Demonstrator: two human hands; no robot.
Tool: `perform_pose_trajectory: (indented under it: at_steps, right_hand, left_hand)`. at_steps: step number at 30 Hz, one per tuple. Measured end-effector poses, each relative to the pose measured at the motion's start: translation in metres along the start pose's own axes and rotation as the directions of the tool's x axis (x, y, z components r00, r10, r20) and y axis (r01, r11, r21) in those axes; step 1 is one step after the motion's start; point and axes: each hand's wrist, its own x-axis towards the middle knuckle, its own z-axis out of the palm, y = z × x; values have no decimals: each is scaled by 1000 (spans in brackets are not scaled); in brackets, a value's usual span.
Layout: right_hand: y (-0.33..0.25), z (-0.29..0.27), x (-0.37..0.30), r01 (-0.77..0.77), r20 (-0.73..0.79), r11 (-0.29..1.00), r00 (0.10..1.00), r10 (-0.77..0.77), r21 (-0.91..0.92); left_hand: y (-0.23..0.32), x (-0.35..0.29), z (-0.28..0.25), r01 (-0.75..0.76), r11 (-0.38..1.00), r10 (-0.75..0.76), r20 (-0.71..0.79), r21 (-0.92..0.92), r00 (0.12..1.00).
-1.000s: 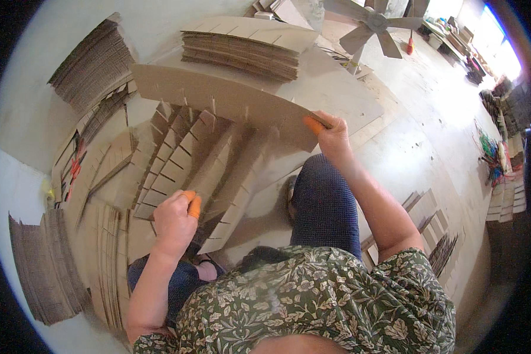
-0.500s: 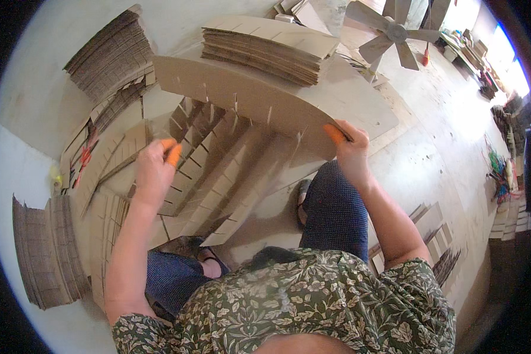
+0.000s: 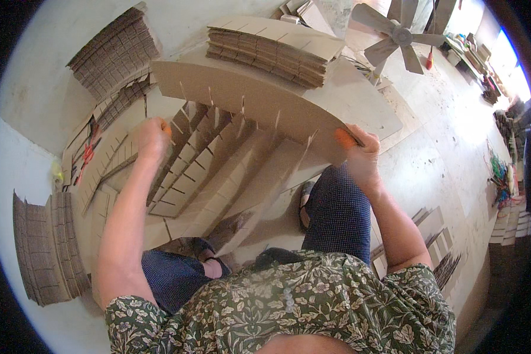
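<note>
A long brown slotted cardboard strip [image 3: 251, 109] stands on edge across the far side, bowed, with several cross strips slotted into it. My right hand [image 3: 364, 154], orange covers on its fingertips, is closed on the strip's right end. My left hand [image 3: 152, 140], also with orange fingertip covers, is closed beside the leftmost cross strips; what it holds, if anything, is hidden behind the fingers. Slotted cardboard cross strips [image 3: 186, 186] run toward me from the long strip, some tilted, the nearer ones blurred. Loose slotted strips [image 3: 109, 171] lie left of my left hand.
A stack of cardboard strips [image 3: 271, 56] lies behind the long strip. More stacks stand at the far left [image 3: 115, 53] and near left [image 3: 50, 248]. Red-handled scissors [image 3: 87, 156] lie at left. A fan [image 3: 400, 36] stands far right; cut cardboard [image 3: 430, 233] lies by my right arm.
My left hand has moved up and slightly left, away from the middle cross strips. My right hand, still on the long strip's end, has shifted slightly right and down with it.
</note>
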Motion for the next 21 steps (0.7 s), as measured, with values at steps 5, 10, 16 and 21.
perform_pose_trajectory:
  at_steps: [5,10,16,21]
  right_hand:
    - [-3,0,-1,93,-6,995,996,-93,-27]
    - [-11,-1,0,151,10,988,989,-151,-39]
    - [-11,-5,-2,165,49,983,986,-161,-81]
    - [-15,-3,-4,261,32,960,965,-259,-103]
  left_hand:
    - [1,-12,-7,46,995,-40,-70,85,997]
    - [-10,-16,-8,75,990,-71,-34,123,997]
    - [-13,-14,-8,162,980,-163,1,116,987]
    - [-5,-17,-19,74,988,-86,85,137,993]
